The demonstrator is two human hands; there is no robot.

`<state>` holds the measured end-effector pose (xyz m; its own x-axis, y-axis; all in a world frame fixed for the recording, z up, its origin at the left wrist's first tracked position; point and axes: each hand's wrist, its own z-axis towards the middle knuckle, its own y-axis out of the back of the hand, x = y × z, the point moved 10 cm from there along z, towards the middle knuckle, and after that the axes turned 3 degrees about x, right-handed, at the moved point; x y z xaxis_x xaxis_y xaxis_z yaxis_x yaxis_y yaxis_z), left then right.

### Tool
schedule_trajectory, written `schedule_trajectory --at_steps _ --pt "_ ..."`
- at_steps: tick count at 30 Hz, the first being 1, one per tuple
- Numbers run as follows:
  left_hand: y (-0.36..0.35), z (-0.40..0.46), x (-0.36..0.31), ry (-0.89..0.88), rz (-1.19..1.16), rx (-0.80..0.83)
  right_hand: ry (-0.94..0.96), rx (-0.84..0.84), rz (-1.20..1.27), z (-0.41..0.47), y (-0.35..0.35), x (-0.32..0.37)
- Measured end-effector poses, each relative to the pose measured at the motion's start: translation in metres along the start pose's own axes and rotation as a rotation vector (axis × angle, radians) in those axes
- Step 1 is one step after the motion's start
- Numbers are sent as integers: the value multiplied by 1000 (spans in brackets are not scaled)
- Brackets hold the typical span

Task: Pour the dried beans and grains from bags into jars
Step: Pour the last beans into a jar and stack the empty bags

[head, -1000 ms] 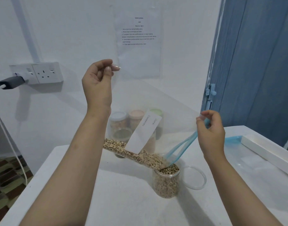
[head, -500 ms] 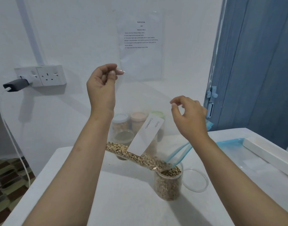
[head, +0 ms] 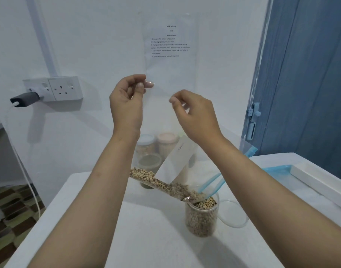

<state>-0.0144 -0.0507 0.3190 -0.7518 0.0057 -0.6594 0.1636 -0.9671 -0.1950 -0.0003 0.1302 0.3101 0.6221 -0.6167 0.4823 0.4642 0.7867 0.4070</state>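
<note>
A clear zip bag (head: 175, 161) with a white label and blue zip strips hangs upside down over an open clear jar (head: 201, 217). Pale beans (head: 162, 183) lie along the bag's lower edge and slide toward its mouth, which rests in the jar's opening. The jar is nearly full of the same beans. My left hand (head: 127, 105) pinches the bag's upper corner, held high. My right hand (head: 194, 113) is raised beside it, with thumb and fingers closed on the bag's film near its top edge.
The jar's clear lid (head: 233, 213) lies on the white table (head: 146, 238) just right of the jar. Several lidded filled jars (head: 156, 146) stand at the back by the wall. A blue-edged bag (head: 276, 171) and a white tray (head: 320, 182) lie at the right.
My right hand left the bag's low right edge, rose and moved left, and now pinches the film near my left hand. The bag hangs steeper and more beans sit in the jar.
</note>
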Motion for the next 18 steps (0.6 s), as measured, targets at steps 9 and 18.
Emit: schedule_trajectory --at_steps 9,18 --pt "-4 1 1 -19 133 142 -12 -40 67 6 2 -4" --pt "16 -14 19 3 268 128 -3 -43 117 2 -6 -6"
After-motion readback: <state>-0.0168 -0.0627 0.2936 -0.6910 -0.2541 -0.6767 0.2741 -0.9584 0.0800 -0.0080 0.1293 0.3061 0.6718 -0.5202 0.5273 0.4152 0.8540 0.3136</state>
